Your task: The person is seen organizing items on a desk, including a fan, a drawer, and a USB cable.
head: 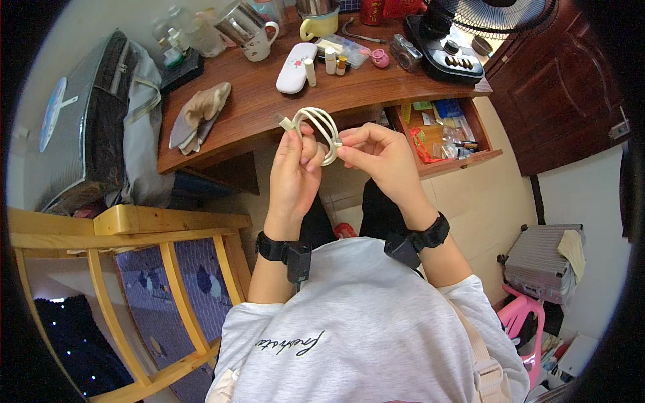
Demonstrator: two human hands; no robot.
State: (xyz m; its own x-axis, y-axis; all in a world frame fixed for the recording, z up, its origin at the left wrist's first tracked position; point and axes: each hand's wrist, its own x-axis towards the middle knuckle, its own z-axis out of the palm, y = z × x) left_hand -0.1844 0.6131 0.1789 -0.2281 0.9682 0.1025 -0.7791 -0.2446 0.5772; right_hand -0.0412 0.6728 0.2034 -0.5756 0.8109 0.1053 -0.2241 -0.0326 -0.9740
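Observation:
A white USB cable (321, 121), wound into several loops, is held up in front of the desk's front edge. My left hand (296, 166) grips the coil near its USB plug (285, 122), which points up and to the left. Between the thumb and forefinger of my right hand (379, 156) is the cable's other, smaller end (338, 143), at the right side of the loops. Both wrists wear black straps with small black boxes.
The wooden desk (252, 108) bears a white case (297, 68), small bottles, a camera (405, 52), mugs, folded cloth (200, 118) and a fan (448, 55). An open drawer (446, 133) of small items juts out at right. A wooden bed rail (171, 229) stands at left, a suitcase (539, 264) at right.

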